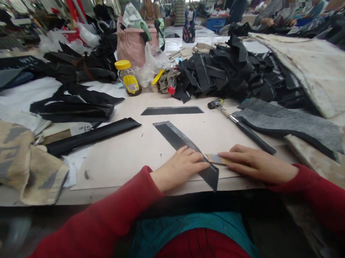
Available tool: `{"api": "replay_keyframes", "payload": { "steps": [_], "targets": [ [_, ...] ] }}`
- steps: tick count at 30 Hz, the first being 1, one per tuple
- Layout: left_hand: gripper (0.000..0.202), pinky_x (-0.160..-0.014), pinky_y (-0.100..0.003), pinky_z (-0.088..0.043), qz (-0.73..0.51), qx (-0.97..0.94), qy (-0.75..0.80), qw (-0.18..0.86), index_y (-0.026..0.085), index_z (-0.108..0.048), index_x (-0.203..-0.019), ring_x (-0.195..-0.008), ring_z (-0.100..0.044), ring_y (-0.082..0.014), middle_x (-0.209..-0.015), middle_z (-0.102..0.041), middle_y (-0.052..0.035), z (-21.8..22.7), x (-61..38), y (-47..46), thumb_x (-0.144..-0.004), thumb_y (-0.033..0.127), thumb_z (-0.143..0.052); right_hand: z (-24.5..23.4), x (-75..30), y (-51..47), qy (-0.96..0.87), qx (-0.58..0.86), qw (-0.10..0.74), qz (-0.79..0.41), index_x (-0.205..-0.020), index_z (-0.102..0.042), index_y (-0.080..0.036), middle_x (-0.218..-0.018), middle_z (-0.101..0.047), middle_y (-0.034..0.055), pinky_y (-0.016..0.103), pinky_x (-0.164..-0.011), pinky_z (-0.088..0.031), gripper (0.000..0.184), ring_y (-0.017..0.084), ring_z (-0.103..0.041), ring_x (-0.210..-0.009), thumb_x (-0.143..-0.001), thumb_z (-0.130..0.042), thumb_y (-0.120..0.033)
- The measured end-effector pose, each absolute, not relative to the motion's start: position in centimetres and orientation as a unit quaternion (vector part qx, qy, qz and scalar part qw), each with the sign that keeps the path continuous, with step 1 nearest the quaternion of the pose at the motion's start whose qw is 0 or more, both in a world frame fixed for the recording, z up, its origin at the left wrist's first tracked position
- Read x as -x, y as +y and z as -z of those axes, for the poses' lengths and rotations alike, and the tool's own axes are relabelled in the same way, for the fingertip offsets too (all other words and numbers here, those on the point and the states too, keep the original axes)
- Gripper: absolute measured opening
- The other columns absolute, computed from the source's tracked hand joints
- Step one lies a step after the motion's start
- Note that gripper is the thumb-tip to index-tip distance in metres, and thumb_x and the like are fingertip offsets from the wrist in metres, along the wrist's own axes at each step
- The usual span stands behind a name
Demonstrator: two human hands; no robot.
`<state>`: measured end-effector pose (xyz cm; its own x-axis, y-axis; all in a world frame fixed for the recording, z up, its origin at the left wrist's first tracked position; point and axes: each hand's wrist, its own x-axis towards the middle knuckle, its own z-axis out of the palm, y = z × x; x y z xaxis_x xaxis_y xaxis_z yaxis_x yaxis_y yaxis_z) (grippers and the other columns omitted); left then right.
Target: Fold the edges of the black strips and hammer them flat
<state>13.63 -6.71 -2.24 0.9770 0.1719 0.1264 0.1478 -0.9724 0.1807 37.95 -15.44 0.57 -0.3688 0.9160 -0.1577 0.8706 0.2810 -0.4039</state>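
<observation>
The dark strip [174,137] lies on the table [119,162] directly before me, near end at the table's front edge. Its long axis runs obliquely, far left to near right. My left hand [182,167] is the nearer: it rests across the strip, fingers laid over it, pressing rather than gripping, in my judgement. My right hand [249,163] is right of the strip, fingers closed on a flat tool [218,159] pointing left, tip at the strip's right edge; contact there I cannot confirm. My 2 hands are apart. A 2nd strip [172,111] lies beyond, crosswise.
</observation>
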Motion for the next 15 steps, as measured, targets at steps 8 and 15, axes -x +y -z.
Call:
{"api": "replay_keyframes", "payload": {
  "steps": [8,15],
  "targets": [
    [0.035,-0.099,-0.042,-0.026,-0.056,-0.991,0.090,0.084,0.028,-0.046,-0.122,-0.102,-0.045,-0.0185,-0.110,-0.054,-0.0035,1.8,-13.3,-6.8,-0.091,0.015,-0.035,-0.1,-36.3,-14.2,-0.818,0.537,0.109,-0.171,-0.109,-0.062,-0.021,-0.096,-0.060,0.0093,0.033,-0.079,-0.047,0.032,0.019,-0.056,-0.088,-0.087,-0.044,-0.034],
    [0.033,-0.097,-0.041,-0.030,-0.051,-0.991,0.090,0.086,0.027,-0.047,-0.121,-0.104,-0.044,-0.0193,-0.114,-0.052,-0.0033,1.7,-13.4,-6.8,-0.090,0.017,-0.039,0.1,-35.3,-13.8,-0.814,0.554,0.128,-0.123,-0.105,-0.063,-0.020,-0.092,-0.061,0.0089,0.032,-0.076,-0.047,0.028,0.018,-0.057,-0.085,-0.087,-0.046,-0.032]
  ]
}}
